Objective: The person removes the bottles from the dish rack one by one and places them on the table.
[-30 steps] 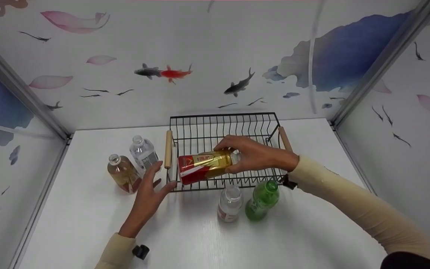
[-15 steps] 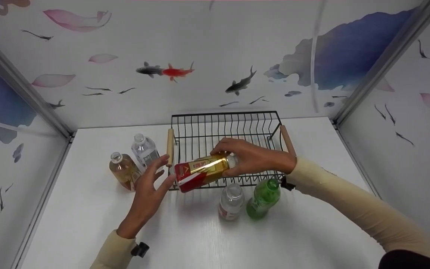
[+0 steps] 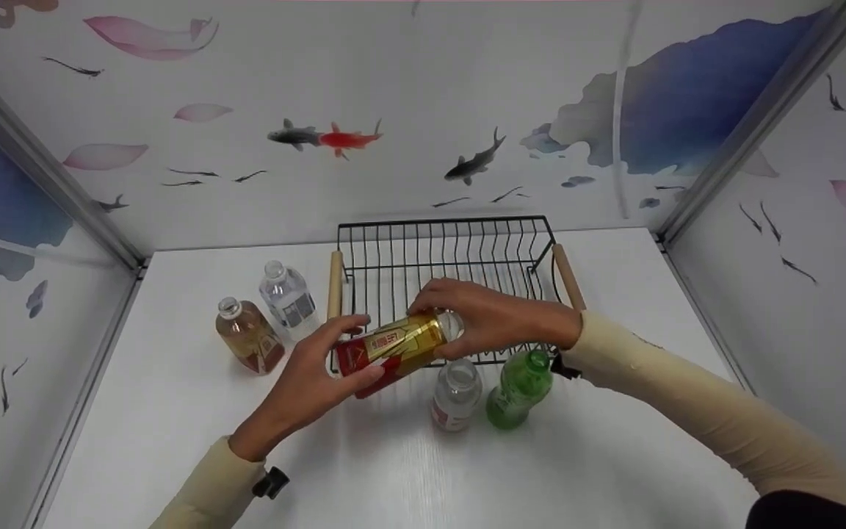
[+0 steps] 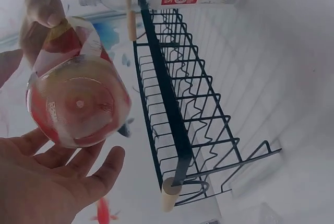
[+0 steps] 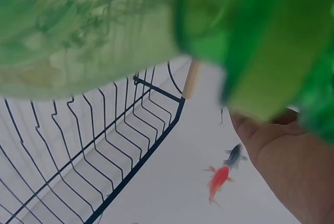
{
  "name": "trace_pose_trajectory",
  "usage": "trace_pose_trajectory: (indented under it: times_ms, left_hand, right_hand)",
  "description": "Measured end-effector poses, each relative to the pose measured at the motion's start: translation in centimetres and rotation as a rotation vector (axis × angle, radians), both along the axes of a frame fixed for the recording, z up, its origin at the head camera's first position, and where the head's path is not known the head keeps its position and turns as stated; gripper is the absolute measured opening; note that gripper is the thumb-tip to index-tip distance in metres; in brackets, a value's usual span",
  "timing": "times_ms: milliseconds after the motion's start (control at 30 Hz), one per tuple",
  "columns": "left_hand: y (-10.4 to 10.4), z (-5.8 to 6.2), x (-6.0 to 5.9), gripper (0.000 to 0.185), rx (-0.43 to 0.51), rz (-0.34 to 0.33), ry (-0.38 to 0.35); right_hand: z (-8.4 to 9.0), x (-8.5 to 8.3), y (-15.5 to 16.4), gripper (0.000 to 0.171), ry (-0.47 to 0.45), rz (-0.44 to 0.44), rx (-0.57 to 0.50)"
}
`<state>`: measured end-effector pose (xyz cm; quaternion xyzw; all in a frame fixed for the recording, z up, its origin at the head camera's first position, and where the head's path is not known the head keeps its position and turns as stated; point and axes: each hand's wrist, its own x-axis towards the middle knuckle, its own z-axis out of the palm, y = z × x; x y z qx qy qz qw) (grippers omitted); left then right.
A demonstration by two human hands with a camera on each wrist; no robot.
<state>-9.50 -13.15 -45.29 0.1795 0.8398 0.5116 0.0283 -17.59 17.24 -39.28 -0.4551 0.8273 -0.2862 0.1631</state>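
Note:
A gold and red bottle point(image 3: 397, 344) lies on its side in the air over the front rim of a black wire basket point(image 3: 452, 250). My right hand point(image 3: 467, 323) grips its cap end. My left hand point(image 3: 335, 361) holds its base end, thumb on top and fingers underneath. In the left wrist view the bottle's round base point(image 4: 78, 104) rests against my left palm point(image 4: 52, 182), beside the basket point(image 4: 177, 104). The right wrist view is mostly filled by a blurred green bottle point(image 5: 156, 25), with the basket point(image 5: 78, 156) behind it.
An amber bottle point(image 3: 248, 342) and a clear water bottle point(image 3: 288, 298) stand left of the basket. A clear bottle with a red label point(image 3: 454, 393) and a green bottle point(image 3: 517, 389) stand in front of it. Wooden handles point(image 3: 334, 292) flank the basket. Walls enclose the white table.
My right hand carried the bottle forward and left, out over the basket's front rim. My left hand rose from the table and took hold of its base end.

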Motion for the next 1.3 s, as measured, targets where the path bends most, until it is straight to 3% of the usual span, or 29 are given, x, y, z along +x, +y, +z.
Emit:
trace_pose_trajectory:
  times_ms: [233, 500, 1000, 1300]
  left_hand:
    - [1.2, 0.6, -0.1, 0.074, -0.019, -0.108, -0.031]
    - [1.9, 0.7, -0.3, 0.073, -0.073, -0.166, -0.004]
    - [2.6, 0.9, 0.1, 0.073, -0.140, -0.166, -0.020]
    - [2.1, 0.8, 0.5, 0.069, -0.104, -0.152, -0.008]
  right_hand:
    - [0.2, 0.6, -0.4, 0.056, -0.002, 0.031, 0.010]
    - [0.5, 1.2, -0.6, 0.052, 0.026, 0.070, 0.013]
    - [1.3, 2.1, -1.5, 0.059, 0.052, 0.101, 0.039]
    - [1.1, 1.9, -1.3, 0.059, 0.043, 0.104, -0.021]
